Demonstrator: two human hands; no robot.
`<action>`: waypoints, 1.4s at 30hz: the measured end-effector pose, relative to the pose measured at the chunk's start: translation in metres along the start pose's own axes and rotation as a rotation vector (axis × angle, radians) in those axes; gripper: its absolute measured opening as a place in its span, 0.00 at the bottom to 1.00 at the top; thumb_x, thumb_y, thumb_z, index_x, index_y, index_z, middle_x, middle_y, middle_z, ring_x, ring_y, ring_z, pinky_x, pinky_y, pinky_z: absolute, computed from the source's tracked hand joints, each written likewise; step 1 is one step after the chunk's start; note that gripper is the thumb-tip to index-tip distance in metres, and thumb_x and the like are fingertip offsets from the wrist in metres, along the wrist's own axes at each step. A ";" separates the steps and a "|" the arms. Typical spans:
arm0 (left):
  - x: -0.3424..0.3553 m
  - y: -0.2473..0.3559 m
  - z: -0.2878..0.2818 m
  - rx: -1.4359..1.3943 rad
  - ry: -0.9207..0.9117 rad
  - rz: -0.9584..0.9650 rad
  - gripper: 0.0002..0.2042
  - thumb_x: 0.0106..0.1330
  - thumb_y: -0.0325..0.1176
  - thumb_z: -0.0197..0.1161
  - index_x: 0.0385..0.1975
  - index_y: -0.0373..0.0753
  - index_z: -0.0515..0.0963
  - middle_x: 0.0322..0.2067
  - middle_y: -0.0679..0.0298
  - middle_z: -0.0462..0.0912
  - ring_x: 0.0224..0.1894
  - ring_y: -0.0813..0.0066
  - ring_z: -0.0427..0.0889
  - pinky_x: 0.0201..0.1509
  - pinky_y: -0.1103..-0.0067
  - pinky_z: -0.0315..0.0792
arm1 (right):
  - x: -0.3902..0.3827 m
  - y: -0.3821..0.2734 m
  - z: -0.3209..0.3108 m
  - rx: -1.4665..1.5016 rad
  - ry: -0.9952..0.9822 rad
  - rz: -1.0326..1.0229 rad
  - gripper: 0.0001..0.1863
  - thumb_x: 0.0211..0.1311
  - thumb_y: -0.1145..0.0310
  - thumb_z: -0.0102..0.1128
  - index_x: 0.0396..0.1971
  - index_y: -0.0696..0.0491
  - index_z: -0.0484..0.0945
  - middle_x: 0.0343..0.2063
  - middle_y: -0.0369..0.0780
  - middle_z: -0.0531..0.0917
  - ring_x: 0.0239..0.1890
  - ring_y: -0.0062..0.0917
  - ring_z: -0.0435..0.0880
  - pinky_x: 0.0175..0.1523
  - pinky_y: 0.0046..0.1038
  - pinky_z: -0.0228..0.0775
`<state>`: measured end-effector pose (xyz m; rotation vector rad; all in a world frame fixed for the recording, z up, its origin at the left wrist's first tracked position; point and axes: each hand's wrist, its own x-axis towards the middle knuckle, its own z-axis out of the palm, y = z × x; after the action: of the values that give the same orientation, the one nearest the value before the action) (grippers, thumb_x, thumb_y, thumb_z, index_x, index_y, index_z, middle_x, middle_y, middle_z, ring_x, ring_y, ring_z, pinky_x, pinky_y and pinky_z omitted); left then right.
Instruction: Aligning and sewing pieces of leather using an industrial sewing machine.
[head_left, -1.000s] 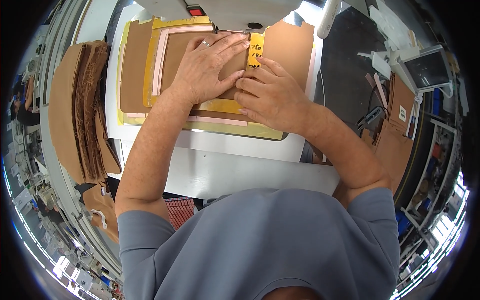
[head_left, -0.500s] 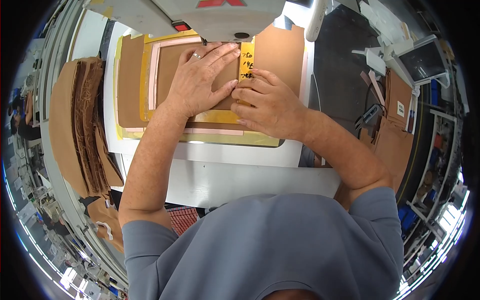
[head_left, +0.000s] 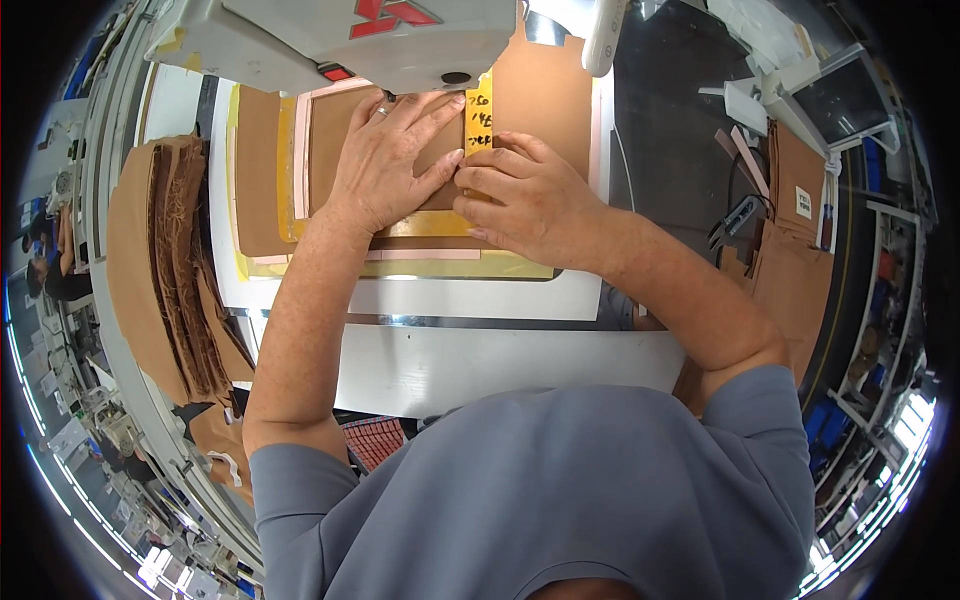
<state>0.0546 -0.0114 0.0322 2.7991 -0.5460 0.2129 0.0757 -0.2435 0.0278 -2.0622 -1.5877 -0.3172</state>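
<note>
A template board with brown fabric (head_left: 335, 150), yellow tape edges (head_left: 430, 228) and pink strips lies under the head of a grey-white machine (head_left: 400, 50). My left hand (head_left: 395, 160), with a ring on one finger, presses flat on the brown fabric, its fingertips close to the machine head. Over the board's right yellow strip (head_left: 480, 115), which bears handwritten marks, rests my right hand (head_left: 535, 200). Its fingers are bent and a little apart, their tips down on the board near my left thumb. Neither hand grips a loose thing.
A thick stack of brown fabric pieces (head_left: 165, 270) stands at the left. More brown pieces (head_left: 790, 290) lie at the right, with a clipper-like tool (head_left: 738, 217) near them. Beyond these stands a screen (head_left: 835, 105). The white table edge (head_left: 500, 370) runs before me.
The view has shifted slightly, showing more of the machine head. Both hands keep nearly the same places on the board.
</note>
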 end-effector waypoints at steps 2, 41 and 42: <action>0.001 0.001 0.000 0.055 0.015 0.007 0.27 0.68 0.46 0.63 0.67 0.50 0.76 0.65 0.65 0.76 0.65 0.64 0.75 0.68 0.60 0.59 | 0.001 0.002 0.000 -0.012 0.004 0.003 0.14 0.51 0.61 0.74 0.37 0.46 0.81 0.46 0.32 0.80 0.56 0.25 0.79 0.68 0.42 0.71; 0.004 0.000 0.008 -0.022 0.081 -0.029 0.18 0.68 0.37 0.63 0.57 0.50 0.84 0.61 0.69 0.83 0.60 0.72 0.81 0.69 0.64 0.54 | 0.008 0.042 0.001 -0.238 0.073 0.090 0.12 0.56 0.59 0.71 0.40 0.43 0.85 0.45 0.32 0.85 0.53 0.26 0.84 0.63 0.39 0.74; 0.004 0.001 0.007 -0.042 0.072 -0.042 0.17 0.68 0.38 0.63 0.57 0.50 0.85 0.61 0.69 0.83 0.60 0.72 0.80 0.70 0.62 0.53 | 0.007 0.043 0.001 -0.239 0.083 0.091 0.12 0.56 0.60 0.72 0.40 0.43 0.85 0.45 0.32 0.85 0.54 0.25 0.84 0.63 0.39 0.74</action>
<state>0.0584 -0.0159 0.0262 2.7474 -0.4684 0.2890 0.1182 -0.2444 0.0194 -2.2600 -1.4607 -0.5766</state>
